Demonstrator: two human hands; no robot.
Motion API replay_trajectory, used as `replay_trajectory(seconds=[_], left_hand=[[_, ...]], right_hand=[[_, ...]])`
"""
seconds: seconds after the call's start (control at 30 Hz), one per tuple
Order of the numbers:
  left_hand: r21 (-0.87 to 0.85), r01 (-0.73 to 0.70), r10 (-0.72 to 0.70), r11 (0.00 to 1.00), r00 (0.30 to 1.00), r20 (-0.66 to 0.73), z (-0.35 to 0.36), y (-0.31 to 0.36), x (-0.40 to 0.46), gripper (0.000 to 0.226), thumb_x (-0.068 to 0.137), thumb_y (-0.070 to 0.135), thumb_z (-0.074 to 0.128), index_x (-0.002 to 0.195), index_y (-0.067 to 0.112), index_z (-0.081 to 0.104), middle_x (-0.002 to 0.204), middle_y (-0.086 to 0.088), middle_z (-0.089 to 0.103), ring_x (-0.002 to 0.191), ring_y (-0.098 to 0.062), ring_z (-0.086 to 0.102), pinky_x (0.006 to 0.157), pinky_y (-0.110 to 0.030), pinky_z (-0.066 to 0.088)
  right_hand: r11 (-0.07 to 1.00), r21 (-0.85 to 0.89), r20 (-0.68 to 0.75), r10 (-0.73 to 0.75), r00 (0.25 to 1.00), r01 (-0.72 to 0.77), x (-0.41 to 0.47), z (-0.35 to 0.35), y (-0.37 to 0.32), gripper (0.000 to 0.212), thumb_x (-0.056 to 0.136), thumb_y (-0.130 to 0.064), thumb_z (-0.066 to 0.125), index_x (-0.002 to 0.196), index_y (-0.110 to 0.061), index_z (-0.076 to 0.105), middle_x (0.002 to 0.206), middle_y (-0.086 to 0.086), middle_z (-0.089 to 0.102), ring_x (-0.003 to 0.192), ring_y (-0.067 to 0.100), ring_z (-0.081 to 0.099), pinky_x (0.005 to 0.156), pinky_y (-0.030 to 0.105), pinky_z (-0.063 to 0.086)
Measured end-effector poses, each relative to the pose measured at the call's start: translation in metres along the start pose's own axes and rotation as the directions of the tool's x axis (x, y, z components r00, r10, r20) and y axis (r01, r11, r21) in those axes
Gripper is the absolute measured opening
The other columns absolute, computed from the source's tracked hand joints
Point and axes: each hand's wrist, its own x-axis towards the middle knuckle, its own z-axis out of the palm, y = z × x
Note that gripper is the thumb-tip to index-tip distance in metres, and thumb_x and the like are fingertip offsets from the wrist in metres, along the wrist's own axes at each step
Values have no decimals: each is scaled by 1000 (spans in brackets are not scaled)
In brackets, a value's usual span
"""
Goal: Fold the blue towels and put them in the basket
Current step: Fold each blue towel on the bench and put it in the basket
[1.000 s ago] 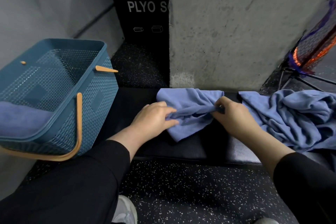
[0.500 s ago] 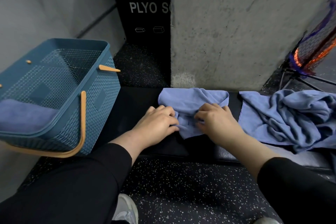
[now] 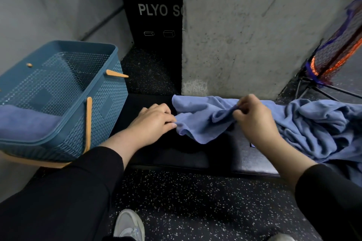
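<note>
On the dark surface [image 3: 195, 154] at twelve o'clock, our left hand [image 3: 154, 121] pins the blue towel [image 3: 197, 123] flat with relaxed fingers while our right hand [image 3: 252, 119] pinches a fold, lifting it to shape.

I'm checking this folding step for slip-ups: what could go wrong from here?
1. The towel is bunched where the right hand pinches it; the fold may come out crooked.
2. Its near edge droops toward the front of the black bench, so it might slide to the floor.
3. The unfolded pile touches the towel and could drag along with it.
</note>
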Motion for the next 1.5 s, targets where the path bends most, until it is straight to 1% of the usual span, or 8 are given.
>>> replay_trajectory(seconds=[0.33, 0.6, 0.7, 0.8, 1.03, 1.27, 1.4, 1.5], left_hand=[[178, -49, 20, 983, 987, 161, 21, 37, -18, 67, 86, 76, 48, 140, 36, 50, 132, 11, 45, 126, -14, 40, 105, -39, 32], [82, 99, -96, 992, 994, -44, 30, 46, -13, 18, 103, 28, 45, 95, 21, 60, 102, 5, 59, 102, -23, 56, 88, -40, 40], [-207, 227, -260, 952, 954, -149, 14, 40, -11, 20, 102, 23, 47, 84, 18, 52, 85, 4, 59, 83, -24, 61, 71, -37, 41], [-263, 247, -310, 933, 921, -235, -1, 29, -11, 13, 99, 15, 50, 93, 19, 61, 91, 3, 60, 81, -19, 59, 69, -34, 43], [-320, 311, -422, 895, 821, -385, -19, 15, -15, 14, 103, 20, 48, 99, 23, 62, 88, 4, 61, 76, -17, 57, 57, -31, 37], [-891, 28, -561, 452, 786, -260, -50, 40, 3, 26, 107, 11, 37, 101, 24, 58, 108, -4, 67, 88, -19, 74, 70, -35, 61], [-949, -8, -546, 314, 816, -187, -69, 44, 27, 25, 107, 9, 38, 95, 17, 59, 105, -8, 68, 105, -24, 70, 88, -39, 59], [-882, 34, -565, 470, 780, -271, -92, 28, 58, 22, 97, 25, 46, 85, 29, 65, 98, -9, 69, 105, -30, 68, 96, -49, 55]], right_hand=[[980, -197, 264, 18, 964, 36, -19, -37, 16, 23, 92, -15, 55, 84, -31, 69, 60, -2, 64, 47, 12, 58, 44, 15, 39], [843, -423, 171, -286, 943, 332, -25, -47, 28, 12, 79, -6, 73, 84, -17, 74, 91, 2, 66, 86, 28, 61, 71, 35, 46], [892, -224, 176, -359, 917, 392, -26, -48, 25, 14, 78, -8, 70, 79, -19, 63, 110, -2, 67, 102, 21, 59, 88, 24, 45], [988, 20, 238, -152, 959, 152, -27, -49, 17, 9, 86, -24, 61, 80, -27, 54, 81, 2, 69, 72, 16, 59, 68, 21, 46], [990, -21, -25, -141, 990, 140, -15, -54, 5, 10, 96, -26, 60, 90, -20, 54, 67, 0, 59, 61, 13, 51, 57, 27, 37], [983, 94, -140, -147, 979, 161, 2, -65, -17, 7, 102, -23, 50, 100, -18, 48, 72, -5, 59, 60, 9, 46, 57, 11, 37], [894, 442, 54, 46, 997, -65, 28, -72, -33, 12, 103, -24, 49, 94, -16, 49, 87, 8, 55, 73, 20, 64, 64, 43, 62], [908, 413, 17, 70, 997, -71, 60, -79, -51, 13, 97, -32, 50, 92, -20, 48, 90, 9, 54, 85, 34, 63, 74, 60, 58]])
